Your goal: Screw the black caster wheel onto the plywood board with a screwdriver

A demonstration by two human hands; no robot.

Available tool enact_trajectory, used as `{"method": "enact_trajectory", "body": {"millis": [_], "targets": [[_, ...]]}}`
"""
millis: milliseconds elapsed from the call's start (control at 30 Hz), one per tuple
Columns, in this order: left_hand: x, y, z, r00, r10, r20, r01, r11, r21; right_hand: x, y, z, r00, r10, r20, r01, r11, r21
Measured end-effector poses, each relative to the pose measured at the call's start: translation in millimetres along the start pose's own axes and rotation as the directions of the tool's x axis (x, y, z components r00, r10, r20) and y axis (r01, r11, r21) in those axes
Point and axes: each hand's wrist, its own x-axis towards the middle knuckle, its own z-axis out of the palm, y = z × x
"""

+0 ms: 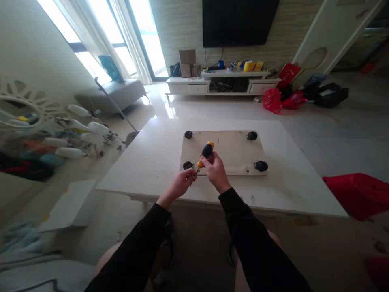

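My right hand [215,168] is closed around a black and yellow screwdriver [208,150], whose handle tilts up and away from me. At the lower end of the screwdriver, my left hand [183,181] pinches its shaft with the fingertips. Both hands are over the near edge of a pale wooden board [234,152] lying on the white table. Black casters sit at the board's corners: one caster [187,165] close to my left hand, another caster [261,166] at the near right, and two more along the far side.
The white table [146,158] extends to both sides of the board. A red object [358,194] stands at its right edge, and a white box [73,202] is on the floor at left. Beyond are a TV cabinet [188,87] and red plastic bags [272,101].
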Motion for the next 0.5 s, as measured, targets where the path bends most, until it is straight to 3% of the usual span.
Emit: {"method": "enact_trajectory", "body": {"millis": [133,267,367,500], "targets": [[13.0,0.1,-14.4,0.999,0.033,-0.025,-0.029,0.990,0.141,7.4,-2.7,3.5,0.987,-0.057,-0.149,0.073,0.992,0.104],[25.4,-15.9,-37.4,0.984,0.024,-0.177,0.013,0.978,0.208,13.5,-12.0,-0.5,0.911,-0.161,-0.379,0.212,0.973,0.095],[30.7,-31.2,-40.8,0.979,-0.011,-0.206,0.069,0.958,0.278,18.1,-11.8,0.3,0.885,-0.210,-0.415,0.249,0.968,0.041],[35.3,-40.6,-36.2,0.975,-0.058,-0.215,0.132,0.927,0.350,21.8,-1.5,10.3,0.906,-0.210,-0.368,0.226,0.974,0.000]]}}
